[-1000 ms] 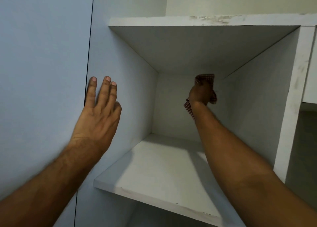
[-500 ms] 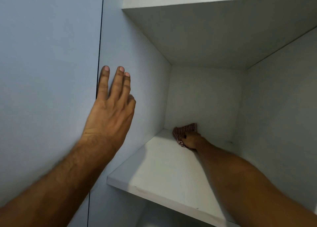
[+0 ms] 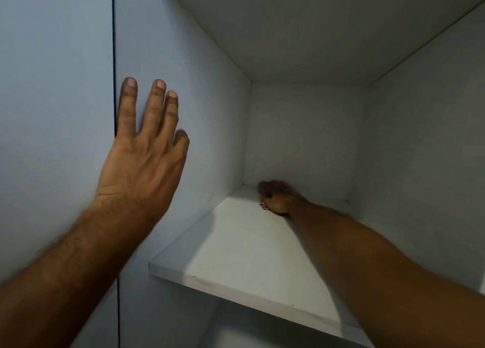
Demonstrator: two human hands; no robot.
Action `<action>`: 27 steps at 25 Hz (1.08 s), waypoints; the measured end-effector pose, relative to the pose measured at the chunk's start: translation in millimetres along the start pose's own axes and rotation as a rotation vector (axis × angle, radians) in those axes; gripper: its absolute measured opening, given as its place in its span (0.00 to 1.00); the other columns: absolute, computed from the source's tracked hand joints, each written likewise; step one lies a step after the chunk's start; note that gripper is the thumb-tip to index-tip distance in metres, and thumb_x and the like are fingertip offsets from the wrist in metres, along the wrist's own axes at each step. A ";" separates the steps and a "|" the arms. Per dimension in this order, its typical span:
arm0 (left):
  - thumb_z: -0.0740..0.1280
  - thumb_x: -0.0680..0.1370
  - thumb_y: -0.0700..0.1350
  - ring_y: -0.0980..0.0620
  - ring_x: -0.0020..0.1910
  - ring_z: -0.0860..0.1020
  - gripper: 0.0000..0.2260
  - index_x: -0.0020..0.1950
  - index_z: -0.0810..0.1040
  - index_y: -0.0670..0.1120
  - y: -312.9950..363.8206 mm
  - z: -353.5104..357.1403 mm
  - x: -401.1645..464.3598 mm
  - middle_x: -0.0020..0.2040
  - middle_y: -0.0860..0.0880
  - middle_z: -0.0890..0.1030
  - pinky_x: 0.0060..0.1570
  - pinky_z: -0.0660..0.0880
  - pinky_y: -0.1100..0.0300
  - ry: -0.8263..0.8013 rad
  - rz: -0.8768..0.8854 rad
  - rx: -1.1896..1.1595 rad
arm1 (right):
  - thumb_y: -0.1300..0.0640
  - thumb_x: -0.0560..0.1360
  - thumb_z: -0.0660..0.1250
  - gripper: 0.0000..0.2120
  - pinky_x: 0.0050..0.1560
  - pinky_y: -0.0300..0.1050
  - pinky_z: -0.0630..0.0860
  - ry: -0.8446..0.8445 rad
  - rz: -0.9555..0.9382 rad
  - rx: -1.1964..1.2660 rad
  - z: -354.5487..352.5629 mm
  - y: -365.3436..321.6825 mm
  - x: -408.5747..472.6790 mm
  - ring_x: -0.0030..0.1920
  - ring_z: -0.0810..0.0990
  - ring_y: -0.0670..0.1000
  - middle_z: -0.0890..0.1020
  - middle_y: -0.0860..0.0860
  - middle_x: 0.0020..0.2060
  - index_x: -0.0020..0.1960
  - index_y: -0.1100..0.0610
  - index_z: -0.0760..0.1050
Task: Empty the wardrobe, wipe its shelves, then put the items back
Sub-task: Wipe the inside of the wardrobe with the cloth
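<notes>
- My left hand (image 3: 141,158), fingers (image 3: 157,103) straight, lies flat on the pale blue wardrobe panel (image 3: 183,72) at frame left.
- My right hand (image 3: 279,199) sits clenched at the white shelf's (image 3: 236,255) back, centre frame; a sliver of checked cloth (image 3: 263,206) peeks beneath.

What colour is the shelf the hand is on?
White; the shelf shows plainly in the head view.

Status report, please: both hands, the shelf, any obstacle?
Left hand open, flat on pale blue wardrobe panel. Right hand curled at back of white wooden shelf; cloth barely visible. No obstacle seen.
</notes>
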State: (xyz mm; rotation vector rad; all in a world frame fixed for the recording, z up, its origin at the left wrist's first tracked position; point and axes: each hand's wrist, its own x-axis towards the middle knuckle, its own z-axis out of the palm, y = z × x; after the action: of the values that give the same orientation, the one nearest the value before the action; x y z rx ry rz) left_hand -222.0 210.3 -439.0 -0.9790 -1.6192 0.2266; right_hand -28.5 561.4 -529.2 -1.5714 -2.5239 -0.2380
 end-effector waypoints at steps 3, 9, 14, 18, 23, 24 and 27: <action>0.54 0.80 0.65 0.26 0.76 0.34 0.36 0.82 0.49 0.48 -0.4 0.5 -0.4 0.78 0.30 0.35 0.71 0.38 0.26 0.002 -0.002 -0.004 | 0.34 0.66 0.68 0.45 0.77 0.52 0.60 0.051 0.442 0.109 13.7 68.1 -19.6 0.77 0.63 0.57 0.64 0.54 0.77 0.78 0.53 0.62; 0.56 0.81 0.61 0.27 0.77 0.36 0.32 0.81 0.56 0.47 0.7 -3.5 -2.1 0.79 0.30 0.38 0.71 0.39 0.26 0.013 -0.002 -0.040 | 0.31 0.72 0.56 0.39 0.73 0.65 0.52 -0.053 0.357 0.051 -5.7 -0.5 -27.9 0.76 0.64 0.60 0.67 0.55 0.76 0.77 0.51 0.63; 0.58 0.80 0.62 0.28 0.77 0.36 0.32 0.80 0.58 0.50 -5.1 -7.1 -3.1 0.80 0.33 0.40 0.71 0.38 0.26 -0.064 0.027 -0.042 | 0.27 0.67 0.38 0.49 0.78 0.57 0.45 -0.137 -0.101 0.028 -1.5 -124.7 -36.6 0.80 0.50 0.55 0.52 0.54 0.80 0.80 0.52 0.55; 0.59 0.80 0.62 0.33 0.80 0.40 0.29 0.79 0.61 0.52 -20.2 -11.0 -14.1 0.82 0.38 0.45 0.74 0.39 0.31 -0.121 0.209 -0.068 | 0.36 0.74 0.56 0.32 0.74 0.44 0.42 -0.062 0.111 0.212 -13.6 -25.1 -96.3 0.76 0.63 0.49 0.69 0.48 0.75 0.75 0.46 0.66; 0.59 0.82 0.60 0.39 0.81 0.45 0.27 0.78 0.61 0.50 -48.6 -19.1 -57.4 0.82 0.42 0.53 0.72 0.35 0.29 -0.136 0.321 -0.109 | 0.34 0.79 0.50 0.41 0.77 0.59 0.49 -0.156 0.535 -0.118 -31.3 14.8 -148.0 0.78 0.55 0.63 0.56 0.61 0.79 0.80 0.62 0.51; 0.59 0.82 0.60 0.40 0.81 0.45 0.27 0.78 0.62 0.50 -54.6 -20.4 -65.0 0.82 0.42 0.53 0.71 0.35 0.27 -0.136 0.325 -0.096 | 0.33 0.78 0.54 0.38 0.74 0.56 0.55 -0.137 0.523 -0.095 -38.5 -6.2 -149.4 0.75 0.62 0.62 0.62 0.61 0.77 0.78 0.59 0.59; 0.59 0.82 0.61 0.42 0.82 0.43 0.26 0.77 0.63 0.50 -68.5 -20.8 -79.3 0.82 0.43 0.53 0.71 0.36 0.27 -0.136 0.343 -0.097 | 0.32 0.67 0.60 0.24 0.63 0.58 0.68 -0.024 0.243 -0.005 -49.9 -84.2 -149.5 0.57 0.80 0.59 0.83 0.53 0.54 0.51 0.48 0.76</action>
State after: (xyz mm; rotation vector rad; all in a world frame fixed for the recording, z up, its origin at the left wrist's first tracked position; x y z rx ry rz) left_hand -237.4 104.9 -447.3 -1.3395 -1.5881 0.4596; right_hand -36.5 383.3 -517.4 -1.8713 -2.3201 -0.1959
